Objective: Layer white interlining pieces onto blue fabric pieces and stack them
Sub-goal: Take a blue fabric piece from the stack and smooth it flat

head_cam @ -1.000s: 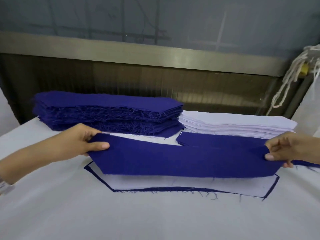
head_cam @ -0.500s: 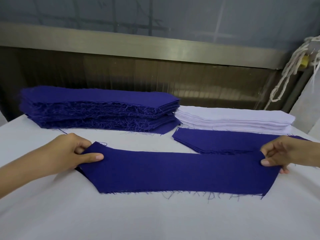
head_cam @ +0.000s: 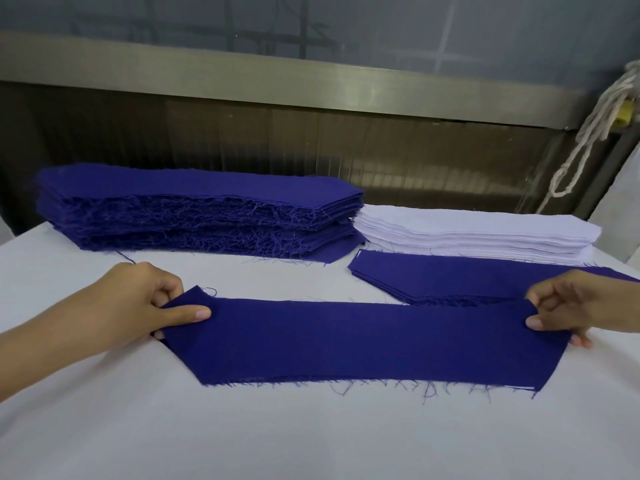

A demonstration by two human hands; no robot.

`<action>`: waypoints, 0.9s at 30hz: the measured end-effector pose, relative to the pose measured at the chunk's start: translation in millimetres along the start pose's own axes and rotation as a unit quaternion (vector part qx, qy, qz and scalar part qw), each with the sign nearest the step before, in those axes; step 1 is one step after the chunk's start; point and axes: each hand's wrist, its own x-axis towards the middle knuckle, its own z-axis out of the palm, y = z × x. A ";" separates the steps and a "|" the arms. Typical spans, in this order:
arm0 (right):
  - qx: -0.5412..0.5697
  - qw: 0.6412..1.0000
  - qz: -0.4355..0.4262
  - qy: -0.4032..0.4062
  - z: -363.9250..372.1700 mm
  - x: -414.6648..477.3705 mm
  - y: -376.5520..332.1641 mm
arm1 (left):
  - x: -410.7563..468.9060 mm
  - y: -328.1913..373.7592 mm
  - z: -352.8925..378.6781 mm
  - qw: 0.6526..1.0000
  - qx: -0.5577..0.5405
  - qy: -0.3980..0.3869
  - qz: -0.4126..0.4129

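Both hands (head_cam: 128, 306) (head_cam: 585, 306) have lowered the blue piece (head_cam: 363, 337), seemingly flat.

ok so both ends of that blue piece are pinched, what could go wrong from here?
1. A white sliver shows under the blue piece at its near right corner, so the layers may sit skewed; uneven release by left grip or right grip could worsen it.
2. Loose threads along the near edge could snag fingers and drag the piece.
3. The low blue stack lies just behind the right grip and might get nudged.
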 end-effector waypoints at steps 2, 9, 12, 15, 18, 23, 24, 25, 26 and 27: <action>-0.018 1.000 0.007 0.011 2.3 -1.6 -1.9 | -1.0 0.6 -2.1 1.000 0.005 -0.004 -0.015; -0.083 0.995 0.014 0.060 12.5 -16.8 -16.9 | 1.3 -8.4 -10.6 0.999 0.035 0.011 -0.033; -0.096 0.991 0.037 0.081 17.0 -25.2 -27.6 | 2.3 -12.7 -14.1 0.999 0.040 0.008 -0.027; -0.095 0.991 0.051 0.085 20.5 -32.7 -38.5 | 2.1 -16.3 -19.7 0.999 0.042 0.007 -0.020; -0.098 0.988 0.053 0.105 24.0 -40.4 -48.0 | 1.1 -18.9 -21.2 0.997 0.059 0.049 0.007; -0.111 0.987 0.044 0.111 36.7 -52.1 -58.1 | -5.5 -10.1 -7.2 0.989 0.069 0.133 0.008; -0.114 0.987 0.044 0.109 39.2 -53.7 -61.1 | -6.1 -8.3 -4.4 0.988 0.075 0.134 -0.001; -0.117 0.987 0.045 0.105 41.8 -55.0 -64.7 | -6.3 -7.5 -2.3 0.987 0.083 0.134 -0.011; -0.117 0.987 0.044 0.102 44.1 -56.1 -68.5 | -6.7 -6.8 -1.1 0.987 0.093 0.132 -0.020; -0.116 0.987 0.040 0.099 46.2 -57.0 -72.1 | -7.1 -5.5 -0.5 0.986 0.100 0.127 -0.027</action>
